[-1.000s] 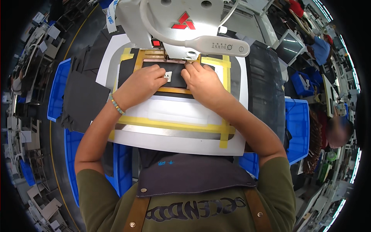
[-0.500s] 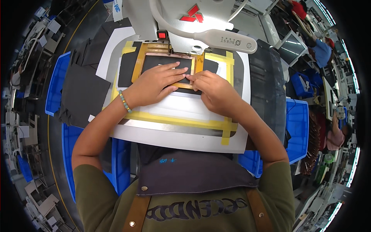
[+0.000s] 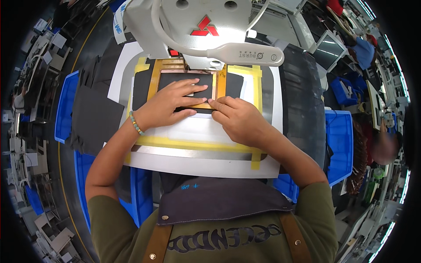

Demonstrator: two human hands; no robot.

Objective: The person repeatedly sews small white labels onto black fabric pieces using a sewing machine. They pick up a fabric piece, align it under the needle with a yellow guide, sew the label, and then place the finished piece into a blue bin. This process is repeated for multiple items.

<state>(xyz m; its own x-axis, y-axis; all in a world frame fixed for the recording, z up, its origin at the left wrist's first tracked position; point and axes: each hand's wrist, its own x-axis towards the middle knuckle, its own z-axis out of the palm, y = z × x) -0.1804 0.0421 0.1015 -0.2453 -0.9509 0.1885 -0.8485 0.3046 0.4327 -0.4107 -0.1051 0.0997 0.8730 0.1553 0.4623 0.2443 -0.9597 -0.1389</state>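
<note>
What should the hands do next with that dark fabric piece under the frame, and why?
Probably keep both hands flat and nudge the dark fabric piece square inside the orange frame. The left hand lies spread across the fabric, the right hand presses its fingers at the frame's lower edge, and the white machine head sits just behind, so the piece looks not yet settled.

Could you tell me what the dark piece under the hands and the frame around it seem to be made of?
The dark piece looks like matte black fabric or felt: no shine, soft edges. The frame looks like rigid amber plastic or board, smooth and slightly glossy; which one is unclear.
</note>
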